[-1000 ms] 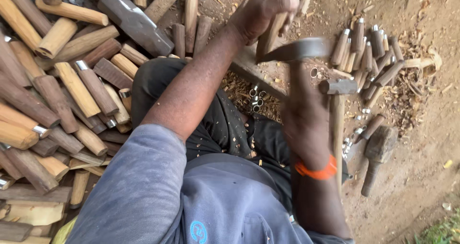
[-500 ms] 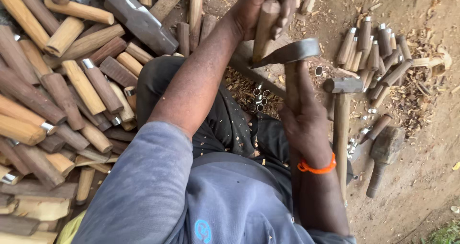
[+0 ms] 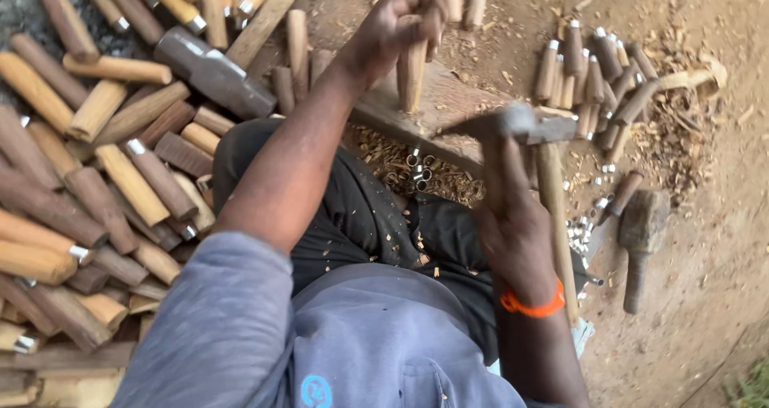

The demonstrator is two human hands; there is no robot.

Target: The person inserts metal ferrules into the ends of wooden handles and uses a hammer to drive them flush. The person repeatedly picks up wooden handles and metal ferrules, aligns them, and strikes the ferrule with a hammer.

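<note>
Raised since before, the hammer [image 3: 513, 124] sat gripped in the right hand [image 3: 517, 232]; the left hand [image 3: 396, 28] clasped the wooden handle [image 3: 411, 76] upright, just beside the hammerhead.

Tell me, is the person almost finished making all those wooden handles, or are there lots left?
Done, it seems: a small group of handles with metal rings lies by the wood shavings. In hand: the left hand holds one wooden handle upright on the wooden block, and the right hand grips a hammer beside it. Left: probably lots, since the big pile of handles is larger, though a few there already show rings.
</note>
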